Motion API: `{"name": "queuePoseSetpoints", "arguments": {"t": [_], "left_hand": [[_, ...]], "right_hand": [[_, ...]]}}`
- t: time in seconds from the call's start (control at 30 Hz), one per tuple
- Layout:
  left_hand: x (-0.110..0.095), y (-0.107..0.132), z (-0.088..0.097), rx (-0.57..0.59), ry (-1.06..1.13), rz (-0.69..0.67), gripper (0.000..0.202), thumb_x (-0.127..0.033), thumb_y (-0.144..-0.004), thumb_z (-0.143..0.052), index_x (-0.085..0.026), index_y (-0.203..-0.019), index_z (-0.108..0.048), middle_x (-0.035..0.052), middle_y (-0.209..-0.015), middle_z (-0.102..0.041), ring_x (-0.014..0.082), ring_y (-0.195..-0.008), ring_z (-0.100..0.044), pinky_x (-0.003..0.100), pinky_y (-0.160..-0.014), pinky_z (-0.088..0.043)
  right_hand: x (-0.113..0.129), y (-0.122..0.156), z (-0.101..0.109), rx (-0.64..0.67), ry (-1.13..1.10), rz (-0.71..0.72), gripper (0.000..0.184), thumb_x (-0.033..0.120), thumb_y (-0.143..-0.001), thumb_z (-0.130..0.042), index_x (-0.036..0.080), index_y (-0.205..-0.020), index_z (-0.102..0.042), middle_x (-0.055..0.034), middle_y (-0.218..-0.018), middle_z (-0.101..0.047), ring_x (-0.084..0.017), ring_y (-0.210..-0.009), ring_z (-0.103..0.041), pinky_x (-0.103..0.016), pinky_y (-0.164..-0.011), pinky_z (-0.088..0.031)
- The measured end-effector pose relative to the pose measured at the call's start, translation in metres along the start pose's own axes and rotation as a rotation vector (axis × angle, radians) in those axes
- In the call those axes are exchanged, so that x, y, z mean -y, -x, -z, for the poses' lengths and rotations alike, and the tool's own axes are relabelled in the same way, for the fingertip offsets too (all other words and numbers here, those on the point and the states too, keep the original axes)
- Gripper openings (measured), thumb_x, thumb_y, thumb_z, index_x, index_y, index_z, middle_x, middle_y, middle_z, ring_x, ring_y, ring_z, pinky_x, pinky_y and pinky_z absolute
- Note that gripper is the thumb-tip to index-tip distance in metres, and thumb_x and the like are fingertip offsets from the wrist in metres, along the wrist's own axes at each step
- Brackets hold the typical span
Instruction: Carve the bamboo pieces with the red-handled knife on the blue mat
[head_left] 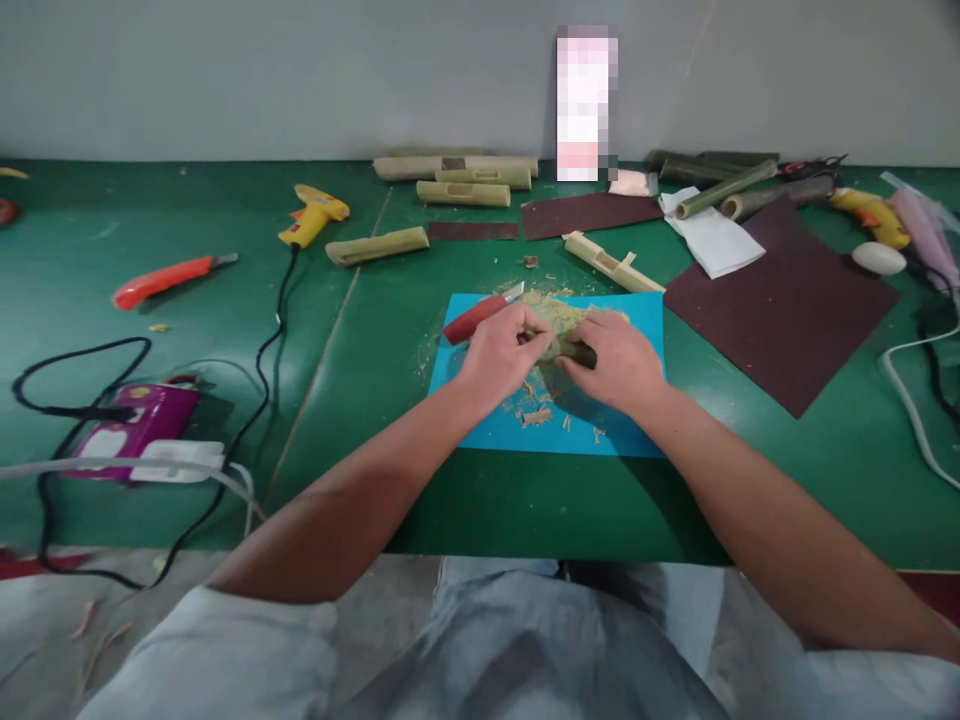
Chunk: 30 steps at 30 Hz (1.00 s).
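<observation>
Both hands meet over a blue sheet [480, 430] strewn with pale bamboo shavings [551, 305]. My right hand [622, 360] is wrapped round a short green bamboo tube [579, 353], whose dark end shows under the fingers. Fingers pinched together, my left hand [501, 345] works close at the tube's other end; what lies between its fingertips is too small and hidden to name. Just behind the left hand a red utility knife [472, 318] lies on the sheet with its blade out. A curled scrap of bamboo [536, 416] rests in front of the hands.
Cut bamboo tubes [480, 193] line the back, one notched piece [611, 262] lying nearer. Brown sandpaper [787, 310] and a white paper [709, 235] are at right. Leftward are a yellow glue gun [315, 218], an orange cutter [166, 280] and a corded purple power strip [139, 430].
</observation>
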<state>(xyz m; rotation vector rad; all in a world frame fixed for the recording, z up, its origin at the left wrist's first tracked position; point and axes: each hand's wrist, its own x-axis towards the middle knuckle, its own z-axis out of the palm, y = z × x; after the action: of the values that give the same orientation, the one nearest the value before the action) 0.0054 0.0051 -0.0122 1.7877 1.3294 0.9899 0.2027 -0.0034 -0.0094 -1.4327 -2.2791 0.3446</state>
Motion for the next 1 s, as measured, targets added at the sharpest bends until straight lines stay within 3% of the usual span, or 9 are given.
{"name": "queuePoseSetpoints", "arguments": {"t": [0.17, 0.33, 0.77, 1.0], "left_hand": [[-0.004, 0.000, 0.001, 0.021, -0.003, 0.022, 0.008, -0.023, -0.084, -0.067, -0.019, -0.078, -0.063, -0.0008, -0.074, -0.068, 0.0124, -0.066, -0.059, 0.026, -0.061, -0.046], [-0.004, -0.003, 0.000, -0.002, 0.000, 0.005, 0.006, -0.022, -0.084, -0.067, -0.019, -0.080, -0.063, -0.0005, -0.074, -0.068, 0.0130, -0.067, -0.060, 0.027, -0.062, -0.046], [-0.001, 0.000, -0.001, 0.015, -0.015, -0.002, 0.008, -0.022, -0.084, -0.069, -0.018, -0.079, -0.064, -0.0012, -0.073, -0.067, 0.0123, -0.065, -0.058, 0.027, -0.061, -0.046], [0.006, -0.013, -0.003, -0.015, 0.033, 0.009, 0.010, -0.024, -0.084, -0.067, -0.019, -0.079, -0.060, -0.0010, -0.071, -0.065, 0.0119, -0.063, -0.056, 0.026, -0.058, -0.044]], "right_hand": [[0.000, -0.001, 0.000, -0.012, -0.015, 0.016, 0.014, 0.035, -0.087, -0.067, 0.022, -0.085, -0.063, -0.0085, -0.095, -0.065, -0.026, -0.097, -0.056, -0.040, -0.083, -0.043], [-0.001, -0.001, 0.000, -0.024, -0.017, -0.016, 0.013, 0.031, -0.083, -0.070, 0.023, -0.090, -0.063, -0.0073, -0.096, -0.065, -0.025, -0.094, -0.057, -0.038, -0.076, -0.042], [-0.008, -0.008, 0.001, -0.001, -0.043, -0.031, 0.014, 0.034, -0.086, -0.070, 0.023, -0.082, -0.061, -0.0061, -0.088, -0.063, -0.024, -0.090, -0.056, -0.037, -0.073, -0.041], [-0.009, -0.009, 0.001, -0.001, -0.035, -0.019, 0.013, 0.032, -0.085, -0.071, 0.023, -0.083, -0.062, -0.0063, -0.090, -0.065, -0.024, -0.092, -0.057, -0.037, -0.074, -0.042]]}}
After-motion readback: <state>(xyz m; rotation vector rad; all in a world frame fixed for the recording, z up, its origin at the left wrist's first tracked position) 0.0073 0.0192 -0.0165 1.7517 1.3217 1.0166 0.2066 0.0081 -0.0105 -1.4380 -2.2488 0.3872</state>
